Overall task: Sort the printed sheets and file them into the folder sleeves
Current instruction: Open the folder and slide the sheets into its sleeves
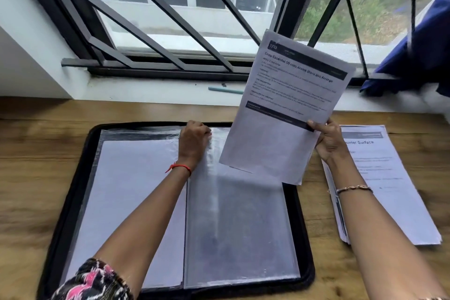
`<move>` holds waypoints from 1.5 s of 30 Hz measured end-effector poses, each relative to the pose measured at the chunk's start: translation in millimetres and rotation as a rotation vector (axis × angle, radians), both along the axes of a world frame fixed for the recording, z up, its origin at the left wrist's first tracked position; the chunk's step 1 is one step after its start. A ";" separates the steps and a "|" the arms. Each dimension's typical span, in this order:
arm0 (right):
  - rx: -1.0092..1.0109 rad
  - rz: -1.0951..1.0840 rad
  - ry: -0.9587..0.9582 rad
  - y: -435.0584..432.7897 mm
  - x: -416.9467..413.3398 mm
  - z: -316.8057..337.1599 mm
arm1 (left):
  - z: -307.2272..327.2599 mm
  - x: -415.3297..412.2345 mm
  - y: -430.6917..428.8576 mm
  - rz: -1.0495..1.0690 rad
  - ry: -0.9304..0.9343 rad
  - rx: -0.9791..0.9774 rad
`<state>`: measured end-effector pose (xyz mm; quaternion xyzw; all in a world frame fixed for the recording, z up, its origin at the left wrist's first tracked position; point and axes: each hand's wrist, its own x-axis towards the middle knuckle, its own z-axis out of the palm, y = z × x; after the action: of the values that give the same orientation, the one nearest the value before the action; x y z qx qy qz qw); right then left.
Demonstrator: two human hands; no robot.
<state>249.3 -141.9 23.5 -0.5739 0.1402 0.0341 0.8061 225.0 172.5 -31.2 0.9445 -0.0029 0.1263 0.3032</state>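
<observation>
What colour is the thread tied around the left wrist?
Red. The thread behind the left hand shows best in the head view.

Left hand (193,140): red wrist thread (179,167), black-pink-white patterned sleeve (95,282). Right hand (328,140): thin metal bracelet (354,188).

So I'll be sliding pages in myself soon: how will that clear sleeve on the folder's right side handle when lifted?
Probably floppy and light: the clear sleeve looks thin and rumples beside the left hand at its top edge. Likely slippery too, given its glossy glare.
</observation>
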 end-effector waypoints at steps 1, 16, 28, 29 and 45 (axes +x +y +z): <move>-0.002 0.003 -0.007 1.0 2.0 0.8 | 0.3 0.0 0.7 -0.011 -0.030 0.040; -0.191 -0.089 -0.380 52.3 53.8 73.5 | -8.7 -7.6 11.8 -0.081 -0.103 0.022; -0.647 0.361 -0.488 126.8 97.0 92.0 | 1.1 -13.2 15.9 -0.023 -0.220 0.032; -0.651 0.376 -0.489 133.7 97.8 92.5 | 2.1 -12.0 15.6 -0.018 -0.212 0.033; -0.461 0.318 -0.372 165.4 109.3 51.6 | 3.6 -2.6 3.3 -0.023 0.013 0.028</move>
<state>358.6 23.5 75.1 -0.7523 -0.0967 0.0212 0.6514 222.4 175.8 -27.6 0.9493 -0.0136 0.1169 0.2915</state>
